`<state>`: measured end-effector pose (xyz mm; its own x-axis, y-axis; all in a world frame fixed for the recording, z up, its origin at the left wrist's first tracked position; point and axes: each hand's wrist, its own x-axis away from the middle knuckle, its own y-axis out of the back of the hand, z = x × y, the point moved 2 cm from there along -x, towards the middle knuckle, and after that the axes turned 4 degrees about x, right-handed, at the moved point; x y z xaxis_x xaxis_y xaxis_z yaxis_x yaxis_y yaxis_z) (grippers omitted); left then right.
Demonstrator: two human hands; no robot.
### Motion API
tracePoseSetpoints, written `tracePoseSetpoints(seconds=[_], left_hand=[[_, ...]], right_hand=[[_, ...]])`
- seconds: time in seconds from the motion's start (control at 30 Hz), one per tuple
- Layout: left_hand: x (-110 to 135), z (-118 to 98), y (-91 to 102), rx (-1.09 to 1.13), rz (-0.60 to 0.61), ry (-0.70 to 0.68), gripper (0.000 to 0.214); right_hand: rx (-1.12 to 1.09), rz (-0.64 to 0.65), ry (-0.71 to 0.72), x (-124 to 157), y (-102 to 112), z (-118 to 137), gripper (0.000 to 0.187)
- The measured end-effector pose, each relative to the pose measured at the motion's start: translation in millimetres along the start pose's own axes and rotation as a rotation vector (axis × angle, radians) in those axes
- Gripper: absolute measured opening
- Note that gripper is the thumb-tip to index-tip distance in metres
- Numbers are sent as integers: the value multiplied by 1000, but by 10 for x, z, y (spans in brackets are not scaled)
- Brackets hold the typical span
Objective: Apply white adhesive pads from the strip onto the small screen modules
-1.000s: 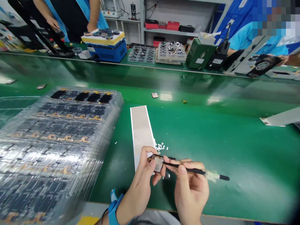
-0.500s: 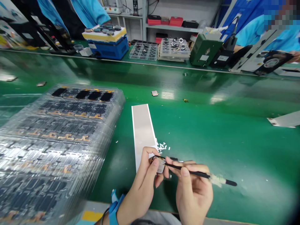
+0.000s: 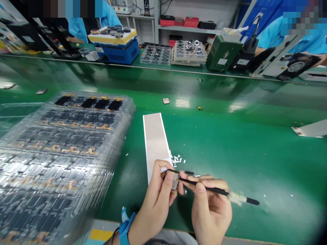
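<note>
Between the thumb and fingers of my left hand [image 3: 158,197] is a small square display module [image 3: 175,183], its pale grey back facing up and a dark edge around it. My right hand [image 3: 211,207] is closed on black tweezers [image 3: 214,189], with tape wrapped near the rear end. The tweezers' tip touches or hovers just over the module; I cannot tell which. Just beyond my left hand lies a long strip of backing paper [image 3: 156,139]. Small white adhesive pieces [image 3: 176,160] are scattered beside it. Another dark slim tool [image 3: 190,173] lies partly hidden behind my right fingers.
A tall stack of clear trays [image 3: 84,136] with display modules stands on the left. Farther back on the green table [image 3: 230,143] are a loose module [image 3: 166,101] and a gold scrap [image 3: 199,108]. A blue machine [image 3: 117,51] and co-workers in blue sleeves are across the bench.
Both hands keep nearly the same pose, with the tweezers still at the module. The view has shifted slightly, and a co-worker at the back left has moved.
</note>
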<state>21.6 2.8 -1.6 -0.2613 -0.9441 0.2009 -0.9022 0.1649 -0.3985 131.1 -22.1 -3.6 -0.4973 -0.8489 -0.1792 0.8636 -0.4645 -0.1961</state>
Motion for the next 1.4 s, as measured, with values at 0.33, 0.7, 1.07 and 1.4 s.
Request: tracePoseSetpoints(seconds=[0.33, 0.7, 1.07, 1.4], left_hand=[[-66, -11, 40, -7, -40, 40, 30], [27, 28, 14, -451, 102, -68, 11], [-25, 47, -27, -916, 180, -104, 13], [-36, 60, -3, -942, 190, -112, 15]], right_hand=[[-47, -31, 122, 7, 46, 67, 14], [328, -36, -105, -181, 618, 11, 13], [443, 86, -141, -217, 477, -140, 10], [298, 31, -260, -238, 470, -179, 15]])
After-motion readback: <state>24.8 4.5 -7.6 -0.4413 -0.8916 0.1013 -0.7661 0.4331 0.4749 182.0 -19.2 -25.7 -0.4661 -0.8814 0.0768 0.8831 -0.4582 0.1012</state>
